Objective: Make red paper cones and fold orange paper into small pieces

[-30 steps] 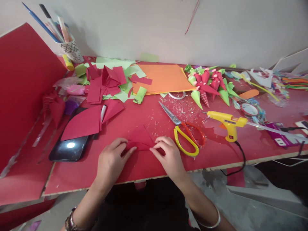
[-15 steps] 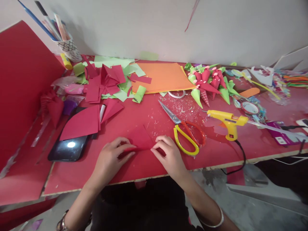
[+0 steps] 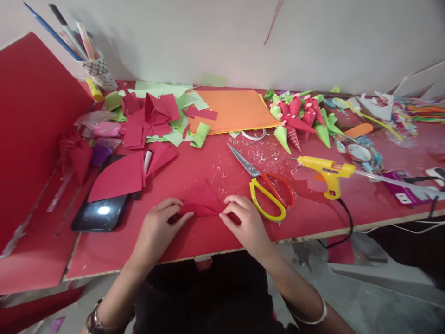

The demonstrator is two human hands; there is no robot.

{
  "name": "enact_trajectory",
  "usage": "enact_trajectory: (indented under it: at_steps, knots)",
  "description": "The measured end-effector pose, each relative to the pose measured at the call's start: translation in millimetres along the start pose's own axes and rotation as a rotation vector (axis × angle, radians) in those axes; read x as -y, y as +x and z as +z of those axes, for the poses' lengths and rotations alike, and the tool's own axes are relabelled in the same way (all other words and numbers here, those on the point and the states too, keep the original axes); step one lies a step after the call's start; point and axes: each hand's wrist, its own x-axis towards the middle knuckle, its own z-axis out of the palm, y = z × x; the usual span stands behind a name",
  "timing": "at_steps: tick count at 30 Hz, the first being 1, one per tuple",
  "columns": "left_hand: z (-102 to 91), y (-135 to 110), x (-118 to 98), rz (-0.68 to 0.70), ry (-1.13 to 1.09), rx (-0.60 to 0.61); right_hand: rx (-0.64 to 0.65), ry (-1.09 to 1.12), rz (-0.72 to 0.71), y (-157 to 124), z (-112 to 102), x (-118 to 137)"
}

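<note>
A folded piece of red paper (image 3: 200, 199) lies on the red table (image 3: 215, 234) near its front edge. My left hand (image 3: 158, 228) pinches its left corner, fingers closed on the fold. My right hand (image 3: 243, 221) pinches its right end, thumb and fingers pressed together on the paper. The paper's upper flap stands up a little between the two hands. Yellow-and-red-handled scissors (image 3: 266, 192) lie just right of my right hand.
A yellow glue gun (image 3: 327, 171) with a black cord stands at the right. A black phone (image 3: 100, 211) under a red paper wedge (image 3: 120, 177) lies at the left. Red and green scraps (image 3: 156, 116), orange sheets (image 3: 232, 110), paper cones (image 3: 299, 120) and a pen cup (image 3: 99, 72) line the back.
Both hands keep their pinch on the red paper, pressing and shifting the fold slightly. The view has drifted a little; nothing else on the table has moved.
</note>
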Motion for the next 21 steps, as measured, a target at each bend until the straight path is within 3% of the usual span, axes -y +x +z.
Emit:
enact_trajectory:
  at_steps: [9,15,21]
  knots:
    - [3.3,-1.0,0.4,0.033,0.093,-0.014,-0.018,-0.078,0.030,1.4,5.3,3.2]
    - [0.0,2.5,2.9,0.051,0.081,0.106,-0.017,-0.079,0.021,1.0,5.2,2.7]
    - [-1.0,1.8,3.7,0.080,0.015,0.119,-0.021,-0.070,0.007,-0.6,3.2,3.4]
